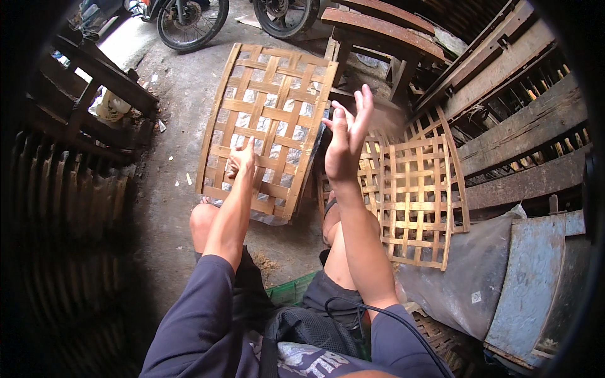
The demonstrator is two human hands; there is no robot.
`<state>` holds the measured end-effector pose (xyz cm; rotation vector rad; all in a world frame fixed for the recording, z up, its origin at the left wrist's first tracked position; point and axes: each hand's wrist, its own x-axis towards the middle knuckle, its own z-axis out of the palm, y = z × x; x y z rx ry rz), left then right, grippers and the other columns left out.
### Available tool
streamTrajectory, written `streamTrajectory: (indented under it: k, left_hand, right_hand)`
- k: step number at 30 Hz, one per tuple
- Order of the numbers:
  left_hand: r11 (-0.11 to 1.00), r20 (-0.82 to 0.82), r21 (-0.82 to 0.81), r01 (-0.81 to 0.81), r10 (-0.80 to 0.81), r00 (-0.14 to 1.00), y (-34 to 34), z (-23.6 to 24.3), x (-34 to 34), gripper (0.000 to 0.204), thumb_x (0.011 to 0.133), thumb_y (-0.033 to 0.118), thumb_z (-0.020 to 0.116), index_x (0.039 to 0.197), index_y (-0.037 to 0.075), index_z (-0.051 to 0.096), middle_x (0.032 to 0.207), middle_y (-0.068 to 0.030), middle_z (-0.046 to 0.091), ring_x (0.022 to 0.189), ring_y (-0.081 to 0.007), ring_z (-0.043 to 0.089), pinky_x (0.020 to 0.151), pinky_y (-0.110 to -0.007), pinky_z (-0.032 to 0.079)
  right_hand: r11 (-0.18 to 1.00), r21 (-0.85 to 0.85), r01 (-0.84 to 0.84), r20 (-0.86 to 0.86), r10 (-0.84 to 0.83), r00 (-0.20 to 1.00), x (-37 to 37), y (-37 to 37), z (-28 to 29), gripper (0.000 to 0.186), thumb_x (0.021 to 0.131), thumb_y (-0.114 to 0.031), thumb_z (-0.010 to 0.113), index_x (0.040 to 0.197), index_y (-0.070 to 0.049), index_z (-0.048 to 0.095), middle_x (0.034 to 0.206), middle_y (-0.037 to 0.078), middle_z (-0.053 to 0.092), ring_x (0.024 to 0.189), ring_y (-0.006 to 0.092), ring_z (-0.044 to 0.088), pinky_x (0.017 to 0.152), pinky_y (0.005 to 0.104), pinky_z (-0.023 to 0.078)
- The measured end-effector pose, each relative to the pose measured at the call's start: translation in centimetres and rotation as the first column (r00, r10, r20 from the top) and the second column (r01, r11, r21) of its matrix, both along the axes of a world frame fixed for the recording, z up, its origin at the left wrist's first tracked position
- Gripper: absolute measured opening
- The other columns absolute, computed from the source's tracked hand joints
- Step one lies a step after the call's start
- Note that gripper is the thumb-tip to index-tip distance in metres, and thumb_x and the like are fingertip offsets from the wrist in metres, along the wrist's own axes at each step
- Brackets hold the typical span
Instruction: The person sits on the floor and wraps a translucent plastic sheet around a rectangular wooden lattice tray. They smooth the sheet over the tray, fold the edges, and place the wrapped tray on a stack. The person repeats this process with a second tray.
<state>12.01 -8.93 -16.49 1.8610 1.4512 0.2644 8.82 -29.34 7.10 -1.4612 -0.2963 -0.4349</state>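
Observation:
A woven bamboo panel (271, 94) leans upright at centre in front of my knees, with crinkled pale sheeting visible through its gaps. My left hand (242, 157) is on its lower-middle slats, fingers curled at the weave and one finger extended upward along it. Just beyond the panel's right edge, my right hand (346, 135) is raised with fingers apart and nothing visible in it. More woven panels (419, 208) lie stacked to the right, behind my right forearm.
Two motorbike wheels (189, 25) stand at the back. A wooden bench (378, 34) is at top right, wooden slat structures (498, 126) line both sides, and corrugated metal (75, 208) stands at left. Plastic sheeting (466, 277) and a blue board (523, 277) are at lower right.

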Motion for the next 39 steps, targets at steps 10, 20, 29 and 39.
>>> streamTrajectory:
  k: [10, 20, 29, 39]
  left_hand:
    - [0.978, -0.169, -0.120, 0.172, -0.191, 0.967, 0.8, -8.2, -0.2, 0.077, 0.066, 0.063, 0.073, 0.119, 0.009, 0.059, 0.117, -0.0179, 0.060, 0.119, -0.0360, 0.046, 0.103, -0.053, 0.028]
    - [0.968, -0.266, -0.142, 0.207, -0.238, 0.934, 1.5, -11.2, -0.3, 0.078, 0.069, 0.064, 0.069, 0.122, 0.008, 0.055, 0.120, -0.0190, 0.058, 0.120, -0.0365, 0.045, 0.104, -0.052, 0.029]
    - [0.945, -0.277, -0.174, 0.278, -0.318, 0.907, 1.1, -12.3, -0.1, 0.080, 0.072, 0.064, 0.066, 0.126, 0.007, 0.052, 0.123, -0.0199, 0.056, 0.121, -0.0370, 0.045, 0.104, -0.052, 0.030]
    - [0.879, 0.024, -0.368, 0.304, -0.318, 0.948, 0.2, -11.6, 2.0, 0.081, 0.075, 0.064, 0.062, 0.130, 0.006, 0.049, 0.126, -0.0210, 0.053, 0.123, -0.0376, 0.044, 0.105, -0.052, 0.030]
  right_hand:
    - [0.995, -0.102, -0.015, -0.046, 0.010, 0.999, 1.0, 1.1, -0.3, 0.056, 0.097, -0.022, 0.041, 0.145, -0.003, 0.020, 0.143, 0.027, 0.027, 0.104, 0.0224, 0.053, 0.082, 0.0333, 0.046]
    - [0.985, -0.140, -0.102, -0.131, 0.083, 0.988, 1.5, 2.4, 0.2, 0.054, 0.096, -0.023, 0.044, 0.141, 0.000, 0.025, 0.138, 0.026, 0.030, 0.110, 0.0296, 0.050, 0.097, 0.0397, 0.040]
    - [0.975, -0.211, -0.069, -0.106, 0.047, 0.993, 2.1, 3.0, -1.0, 0.055, 0.095, -0.025, 0.044, 0.141, 0.000, 0.027, 0.131, 0.021, 0.037, 0.102, 0.0270, 0.052, 0.087, 0.0379, 0.046]
    - [0.910, -0.320, -0.263, -0.279, 0.175, 0.944, 2.7, 3.1, -1.6, 0.057, 0.097, -0.033, 0.043, 0.138, 0.004, 0.030, 0.128, 0.023, 0.039, 0.101, 0.0272, 0.053, 0.086, 0.0374, 0.046]
